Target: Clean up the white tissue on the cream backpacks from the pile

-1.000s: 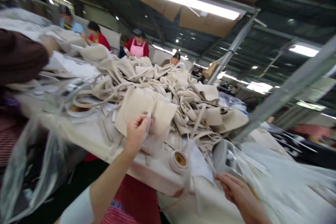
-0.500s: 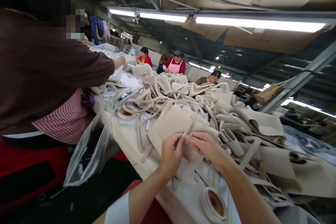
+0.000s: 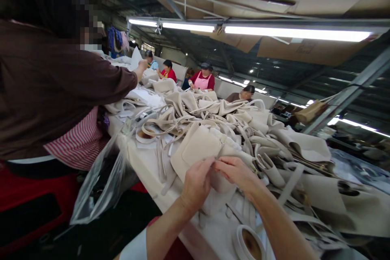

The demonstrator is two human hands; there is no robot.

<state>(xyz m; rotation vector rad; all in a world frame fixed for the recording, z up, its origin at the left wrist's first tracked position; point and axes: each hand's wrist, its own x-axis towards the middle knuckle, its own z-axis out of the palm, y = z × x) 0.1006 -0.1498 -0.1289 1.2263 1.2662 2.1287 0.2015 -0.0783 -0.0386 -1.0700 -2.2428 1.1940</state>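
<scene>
In the head view, pinches with left hand (image 3: pixel 196 186) and right hand (image 3: pixel 239 174) almost tip to tip at the beige bag (image 3: pixel 201 145), probably for fine control; cannot tell on what. Has bag and tape roll (image 3: pixel 238 240) near the table (image 3: pixel 142 165) edge, likely for easy reach.

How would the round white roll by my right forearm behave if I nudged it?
The white roll seems to lie flat, so it would probably slide rather than roll. Stood on its round edge, it could well roll away.

Leatherwork-style workshop: beige bag pieces (image 3: pixel 202 144) heaped high.
</scene>
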